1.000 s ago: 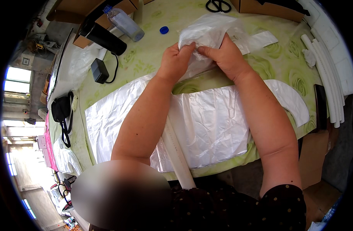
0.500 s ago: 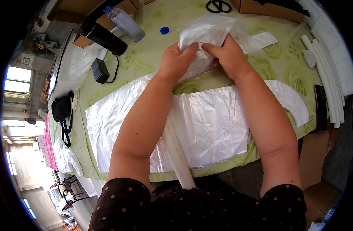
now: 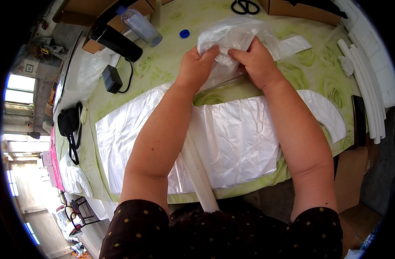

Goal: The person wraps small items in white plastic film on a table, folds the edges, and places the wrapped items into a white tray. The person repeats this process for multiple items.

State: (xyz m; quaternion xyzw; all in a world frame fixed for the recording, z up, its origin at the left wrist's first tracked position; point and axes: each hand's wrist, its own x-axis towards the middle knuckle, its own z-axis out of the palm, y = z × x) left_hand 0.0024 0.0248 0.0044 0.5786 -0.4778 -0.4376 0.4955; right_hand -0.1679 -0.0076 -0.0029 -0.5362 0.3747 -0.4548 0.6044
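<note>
The film (image 3: pixel 236 32) sits bunched over the table (image 3: pixel 165 64), left hand (image 3: pixel 194 69) and right hand (image 3: pixel 260 65) each pinching its near side under a thumb (the other fingers mostly hidden). It looks light, limp and slippery — probably easily torn — so the gathered folds seem the best hold. The tube (image 3: pixel 199 173) bears faint marks, too small to read.

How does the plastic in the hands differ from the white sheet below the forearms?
The held plastic is bunched between left hand and right hand; the white sheet lies spread on the table. The held plastic looks partly see-through, the white sheet mostly opaque. Both look thin and creased.
</note>
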